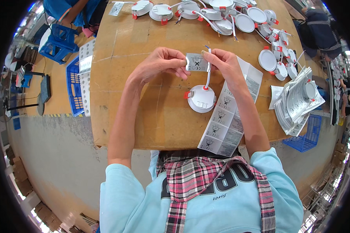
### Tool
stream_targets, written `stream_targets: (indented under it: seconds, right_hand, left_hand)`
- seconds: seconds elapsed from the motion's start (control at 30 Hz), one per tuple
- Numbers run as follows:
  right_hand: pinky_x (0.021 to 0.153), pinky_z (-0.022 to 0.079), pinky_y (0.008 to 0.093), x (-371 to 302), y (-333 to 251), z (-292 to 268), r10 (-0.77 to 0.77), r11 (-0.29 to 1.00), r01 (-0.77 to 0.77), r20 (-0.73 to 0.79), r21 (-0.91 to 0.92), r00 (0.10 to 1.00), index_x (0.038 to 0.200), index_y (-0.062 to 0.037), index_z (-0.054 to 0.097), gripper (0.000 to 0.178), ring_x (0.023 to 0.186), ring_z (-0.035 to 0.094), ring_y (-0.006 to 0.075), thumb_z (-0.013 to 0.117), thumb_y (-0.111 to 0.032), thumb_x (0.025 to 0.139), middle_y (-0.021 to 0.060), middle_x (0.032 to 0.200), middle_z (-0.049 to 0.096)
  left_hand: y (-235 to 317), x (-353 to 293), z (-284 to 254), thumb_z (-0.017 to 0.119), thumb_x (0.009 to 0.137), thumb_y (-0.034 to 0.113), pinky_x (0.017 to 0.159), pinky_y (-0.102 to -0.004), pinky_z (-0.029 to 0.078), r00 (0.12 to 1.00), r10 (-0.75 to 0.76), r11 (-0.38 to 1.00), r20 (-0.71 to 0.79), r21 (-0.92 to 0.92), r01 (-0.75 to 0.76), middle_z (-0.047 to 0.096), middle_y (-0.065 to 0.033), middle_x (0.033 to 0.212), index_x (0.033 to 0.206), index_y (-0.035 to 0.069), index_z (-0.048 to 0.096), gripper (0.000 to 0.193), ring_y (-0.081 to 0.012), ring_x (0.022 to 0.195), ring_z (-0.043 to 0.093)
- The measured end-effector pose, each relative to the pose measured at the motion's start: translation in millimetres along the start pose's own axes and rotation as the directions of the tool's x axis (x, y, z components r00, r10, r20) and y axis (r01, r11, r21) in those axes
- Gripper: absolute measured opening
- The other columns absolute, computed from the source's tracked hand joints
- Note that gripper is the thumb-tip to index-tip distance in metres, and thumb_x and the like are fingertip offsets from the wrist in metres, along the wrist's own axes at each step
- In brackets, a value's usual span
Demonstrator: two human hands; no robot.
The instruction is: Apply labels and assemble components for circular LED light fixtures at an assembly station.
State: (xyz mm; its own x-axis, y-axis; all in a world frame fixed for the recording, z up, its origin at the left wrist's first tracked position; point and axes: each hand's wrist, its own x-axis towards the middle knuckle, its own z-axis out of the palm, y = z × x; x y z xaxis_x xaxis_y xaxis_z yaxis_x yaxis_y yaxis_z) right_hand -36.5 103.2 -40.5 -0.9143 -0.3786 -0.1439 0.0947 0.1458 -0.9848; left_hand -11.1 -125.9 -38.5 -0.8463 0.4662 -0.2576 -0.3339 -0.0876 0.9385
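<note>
A small silver label (195, 66) with printed symbols is stretched between my hands above the table. My left hand (161, 64) is closed, pinching the label's left edge between thumb and fingers. The thumb and fingers of my right hand (224, 66) press the label's other end against a white cable (208, 79), whose bare wire ends stick up beyond the hand. That cable runs down to a round white downlight (201, 100) with red spring clips, lying on the table. Partly under my right forearm lies a sheet of silver labels (221, 116), reaching over the table's near edge.
Many white downlights (245, 23) with red clips lie along the far side and right of the brown table (155, 124). At right stands a stack of label sheets (293, 103) with a downlight on top. Blue crates (74, 87) flank the table; people sit beyond.
</note>
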Motion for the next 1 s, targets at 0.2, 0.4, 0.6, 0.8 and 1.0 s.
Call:
stream_targets:
  seconds: [0.2, 0.4, 0.6, 0.8, 1.0]
  right_hand:
    - [0.058, 0.038, 0.0197, 2.4, -0.5, 1.0, 0.010, 0.999, -0.012, 0.053, 0.038, 0.999, 0.077, -0.0033, 0.066, 0.028, 0.061, 0.048, 0.0042, 0.064, -0.030, 0.087, -0.0031, 0.065, 0.056]
    - [0.062, 0.042, 0.0206, 1.4, -5.9, 5.6, -0.002, 1.000, 0.001, 0.062, 0.017, 0.998, 0.080, -0.0023, 0.065, 0.027, 0.063, 0.050, 0.0050, 0.063, -0.028, 0.088, -0.0029, 0.070, 0.056]
    - [0.061, 0.043, 0.0216, 3.2, -9.3, 5.8, -0.016, 1.000, 0.017, 0.083, -0.012, 0.996, 0.078, -0.0021, 0.064, 0.029, 0.063, 0.051, 0.0053, 0.063, -0.029, 0.088, -0.0026, 0.070, 0.057]
    - [0.062, 0.043, 0.0208, 6.0, -10.1, 5.7, 0.011, 0.997, -0.004, 0.085, -0.082, 0.996, 0.080, -0.0028, 0.064, 0.023, 0.065, 0.049, 0.0034, 0.061, -0.024, 0.089, -0.0040, 0.071, 0.056]
    - [0.062, 0.041, 0.0207, 5.7, -13.6, 7.5, 0.004, 0.994, 0.008, 0.103, -0.109, 0.995, 0.077, -0.0029, 0.063, 0.025, 0.064, 0.047, 0.0033, 0.061, -0.024, 0.089, -0.0049, 0.069, 0.053]
  left_hand:
    - [-7.0, -6.3, -1.0, 0.063, 0.086, 0.014, 0.071, -0.0251, 0.054, 1.000, -0.028, 0.999, -0.003, -0.037, 0.028, 0.068, -0.0118, 0.082, 0.091, 0.000, 0.062, 0.014, -0.0147, 0.071, 0.068]
    - [-6.7, -15.8, 3.1, 0.063, 0.086, 0.015, 0.070, -0.0238, 0.054, 0.999, -0.033, 0.999, 0.020, 0.017, 0.033, 0.069, -0.0118, 0.083, 0.092, 0.000, 0.062, 0.016, -0.0143, 0.073, 0.068]
    - [-8.3, -22.2, 0.3, 0.061, 0.087, 0.020, 0.068, -0.0225, 0.053, 0.999, -0.035, 0.999, 0.027, -0.023, 0.036, 0.069, -0.0115, 0.083, 0.091, 0.000, 0.062, 0.020, -0.0138, 0.072, 0.068]
    - [-4.3, -21.5, 2.6, 0.062, 0.087, 0.019, 0.066, -0.0221, 0.052, 0.999, -0.033, 0.997, -0.020, 0.070, 0.034, 0.069, -0.0104, 0.081, 0.091, 0.000, 0.063, 0.020, -0.0130, 0.069, 0.067]
    - [-6.3, -21.5, 2.7, 0.062, 0.087, 0.017, 0.063, -0.0210, 0.052, 1.000, -0.015, 0.999, -0.003, 0.039, 0.016, 0.069, -0.0097, 0.079, 0.090, 0.000, 0.063, 0.018, -0.0126, 0.069, 0.067]
